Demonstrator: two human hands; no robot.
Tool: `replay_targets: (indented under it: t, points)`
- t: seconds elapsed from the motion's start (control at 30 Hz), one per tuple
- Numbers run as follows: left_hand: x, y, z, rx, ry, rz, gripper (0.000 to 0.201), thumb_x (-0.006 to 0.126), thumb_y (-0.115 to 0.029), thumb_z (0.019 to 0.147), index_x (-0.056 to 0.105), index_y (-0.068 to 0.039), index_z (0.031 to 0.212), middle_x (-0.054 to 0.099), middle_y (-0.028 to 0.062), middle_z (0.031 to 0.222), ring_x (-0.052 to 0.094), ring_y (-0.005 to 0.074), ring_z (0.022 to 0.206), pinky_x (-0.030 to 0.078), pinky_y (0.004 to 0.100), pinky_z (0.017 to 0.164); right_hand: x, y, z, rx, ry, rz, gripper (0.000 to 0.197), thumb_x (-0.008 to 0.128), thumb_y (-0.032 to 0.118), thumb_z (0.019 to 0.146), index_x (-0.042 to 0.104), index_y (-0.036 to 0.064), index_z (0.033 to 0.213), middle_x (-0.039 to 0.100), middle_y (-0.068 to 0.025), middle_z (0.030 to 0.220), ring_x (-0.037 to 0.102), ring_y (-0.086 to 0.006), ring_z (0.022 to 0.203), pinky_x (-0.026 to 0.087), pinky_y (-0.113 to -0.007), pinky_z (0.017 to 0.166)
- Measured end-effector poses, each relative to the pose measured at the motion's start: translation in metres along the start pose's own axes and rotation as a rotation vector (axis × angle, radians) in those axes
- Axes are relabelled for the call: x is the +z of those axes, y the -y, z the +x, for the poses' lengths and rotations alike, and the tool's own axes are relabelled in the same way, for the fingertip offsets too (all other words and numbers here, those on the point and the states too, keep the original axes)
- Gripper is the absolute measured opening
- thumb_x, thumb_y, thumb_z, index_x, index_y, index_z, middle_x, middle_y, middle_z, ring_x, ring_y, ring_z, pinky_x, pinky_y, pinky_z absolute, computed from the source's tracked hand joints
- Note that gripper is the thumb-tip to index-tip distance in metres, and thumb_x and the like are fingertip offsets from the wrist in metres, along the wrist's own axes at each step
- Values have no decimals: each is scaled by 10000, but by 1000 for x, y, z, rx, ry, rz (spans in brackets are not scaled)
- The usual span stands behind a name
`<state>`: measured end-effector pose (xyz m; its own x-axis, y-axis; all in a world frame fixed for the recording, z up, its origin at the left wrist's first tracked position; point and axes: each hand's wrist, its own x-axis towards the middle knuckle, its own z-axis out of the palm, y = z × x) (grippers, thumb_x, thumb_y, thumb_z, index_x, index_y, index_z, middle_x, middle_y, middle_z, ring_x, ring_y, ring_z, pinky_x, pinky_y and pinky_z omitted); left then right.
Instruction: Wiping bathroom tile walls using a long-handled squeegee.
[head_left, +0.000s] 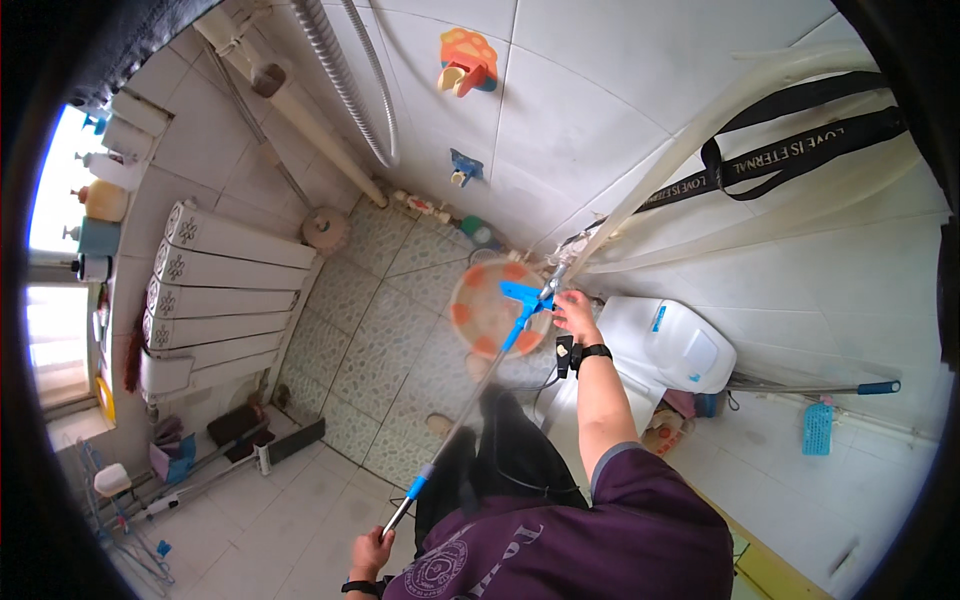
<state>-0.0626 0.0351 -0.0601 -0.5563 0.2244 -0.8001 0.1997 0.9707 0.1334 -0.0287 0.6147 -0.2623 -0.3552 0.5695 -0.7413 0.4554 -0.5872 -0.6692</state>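
A long silver pole (pixel 462 415) with blue joints runs diagonally in front of me, from the lower left up to the basin. My left hand (pixel 372 553) is wrapped round its lower end. At the upper end sits a flat blue head (pixel 526 296), like that of a mop or squeegee, over a round basin (pixel 462 318) with orange patches. The fingers of my right hand (pixel 574 314) are curled at the right end of this blue head, apparently pinching it. A metal tap (pixel 556 277) is just above these fingers, partly hidden by the blue head.
A white toilet (pixel 668 345) stands to the right, a ribbed white radiator (pixel 225 290) to the left. Pale hoses (pixel 690 135) and black straps (pixel 800 150) hang along the wall. A broom (pixel 290 440) lies at lower left; a green bottle (pixel 478 232) stands behind the basin.
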Motion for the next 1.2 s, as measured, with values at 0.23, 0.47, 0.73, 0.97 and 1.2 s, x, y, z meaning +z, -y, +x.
replay_targets:
  t: [0.23, 0.47, 0.73, 0.97, 1.2]
  points:
    - [2, -10, -8, -11, 21, -40, 306, 537, -343, 755, 531, -43, 700, 536, 160, 581, 526, 356, 576, 406, 429, 507, -8, -22, 17, 286, -7, 209, 554, 376, 546, 795, 405, 80, 1093, 529, -135, 964, 533, -228, 829, 419, -380, 693]
    - [-6, -11, 1, -25, 47, 25, 312, 529, -346, 764, 534, -40, 708, 534, 161, 583, 527, 353, 575, 401, 422, 500, -5, -43, 54, 257, -179, 226, 327, 438, 316, 837, 410, 101, 1081, 544, -142, 870, 573, -246, 668, 481, -366, 572]
    - [-12, -1, 4, -107, 116, -8, 293, 529, -333, 769, 540, -44, 725, 535, 159, 580, 527, 346, 573, 405, 409, 500, 30, -78, 53, 24, -317, -10, 115, 534, -36, 670, 553, 22, 767, 536, -58, 619, 515, -132, 470, 446, -241, 419]
    - [-17, 14, 0, -60, 1, 7, 265, 556, -308, 749, 535, -46, 709, 527, 154, 556, 518, 347, 535, 401, 412, 478, 14, -43, 28, 124, -32, 82, 399, 458, 380, 795, 522, 26, 968, 560, -120, 893, 546, -199, 806, 449, -356, 690]
    - [-9, 18, 2, -16, -53, -36, 267, 558, -310, 743, 535, -46, 704, 526, 157, 554, 516, 352, 537, 403, 420, 482, 2, -9, 5, 230, 186, 159, 883, 347, 742, 655, 297, 71, 1227, 398, -185, 1171, 423, -298, 1059, 294, -499, 875]
